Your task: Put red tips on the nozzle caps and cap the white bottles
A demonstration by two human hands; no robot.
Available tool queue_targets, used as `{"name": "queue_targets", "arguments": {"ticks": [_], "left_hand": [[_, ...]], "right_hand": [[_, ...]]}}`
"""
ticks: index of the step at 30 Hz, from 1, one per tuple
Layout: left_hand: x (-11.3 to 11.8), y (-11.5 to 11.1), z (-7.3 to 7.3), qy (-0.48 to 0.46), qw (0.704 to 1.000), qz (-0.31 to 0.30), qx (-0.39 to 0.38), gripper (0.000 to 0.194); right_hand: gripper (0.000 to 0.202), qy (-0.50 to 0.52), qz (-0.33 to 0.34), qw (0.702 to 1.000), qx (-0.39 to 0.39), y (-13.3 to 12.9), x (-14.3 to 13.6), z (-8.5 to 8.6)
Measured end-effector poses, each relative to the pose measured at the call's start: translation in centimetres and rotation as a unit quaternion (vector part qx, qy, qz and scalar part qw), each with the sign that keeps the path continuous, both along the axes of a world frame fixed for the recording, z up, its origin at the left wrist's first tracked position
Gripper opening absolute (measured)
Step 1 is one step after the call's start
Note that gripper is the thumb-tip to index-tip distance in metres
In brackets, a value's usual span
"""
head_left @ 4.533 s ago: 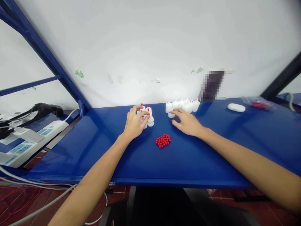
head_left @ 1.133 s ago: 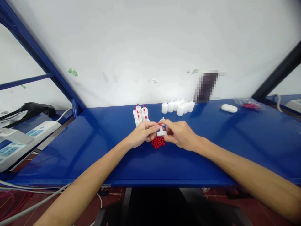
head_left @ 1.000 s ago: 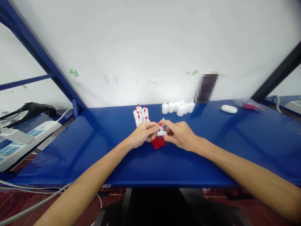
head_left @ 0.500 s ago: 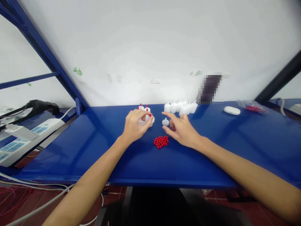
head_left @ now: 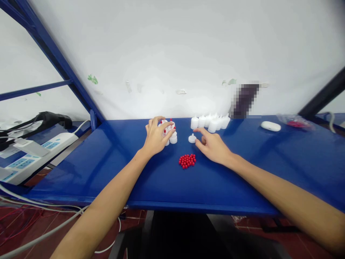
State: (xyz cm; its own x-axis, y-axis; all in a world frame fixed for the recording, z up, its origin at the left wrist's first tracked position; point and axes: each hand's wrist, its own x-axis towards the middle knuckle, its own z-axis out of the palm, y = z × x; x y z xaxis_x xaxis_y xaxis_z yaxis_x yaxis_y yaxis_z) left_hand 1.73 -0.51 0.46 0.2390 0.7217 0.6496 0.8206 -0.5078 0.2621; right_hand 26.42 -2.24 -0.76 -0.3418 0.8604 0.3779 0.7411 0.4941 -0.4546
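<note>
Fingers (head_left: 164,126) look parted, the left hand (head_left: 155,138) apparently at the set-down step by the red-tipped tops (head_left: 173,140), eleven o'clock of the red caps (head_left: 187,161); the bare top (head_left: 192,139) near twelve likely needs pinching by the right hand (head_left: 213,145).

On the blue table (head_left: 113,158), the left hand (head_left: 157,136) is among the red-tipped bottles (head_left: 173,138), thumb and forefinger apart, while the right hand (head_left: 212,145) has thumb and forefinger parted at the right side of a lone white lid (head_left: 192,139), spout up; whether they touch it is unclear. Red caps (head_left: 187,160) lie clustered on the near side between the hands, and white bottles (head_left: 212,125) stand grouped at the far edge. Far right are a white case (head_left: 270,126) and a clear bag (head_left: 296,122); left, a power strip (head_left: 40,153).
</note>
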Motion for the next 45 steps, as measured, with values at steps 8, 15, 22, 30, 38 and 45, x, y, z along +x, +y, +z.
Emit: {"name": "queue_targets", "arguments": {"ticks": [8,15,22,30,38,45], "left_hand": [[0.2,-0.6,0.4,0.055,0.997,-0.031,0.044,0.03],[0.2,-0.1,0.0,0.073,0.995,-0.054,0.029,0.024],[0.2,-0.5,0.5,0.046,0.996,-0.049,0.054,0.023],[1.4,-2.8,1.1,0.09,0.97,-0.194,-0.113,0.039],[2.8,-3.4,0.2,0.051,0.92,-0.321,-0.218,0.033],[2.8,-3.9,0.6,0.095,0.915,-0.332,-0.207,0.033]], "right_hand": [[0.042,-0.044,0.069,0.993,0.085,0.2,0.2,-0.5],[0.043,-0.087,0.088,0.992,0.039,0.4,0.3,-1.1],[0.044,-0.069,0.101,0.991,0.049,0.8,0.4,-1.4],[0.035,0.033,0.086,0.99,0.105,0.2,0.0,-0.2],[0.028,0.074,0.079,0.987,0.12,-0.2,0.1,0.2],[0.027,0.087,0.062,0.987,0.117,-0.1,0.1,0.1]]}}
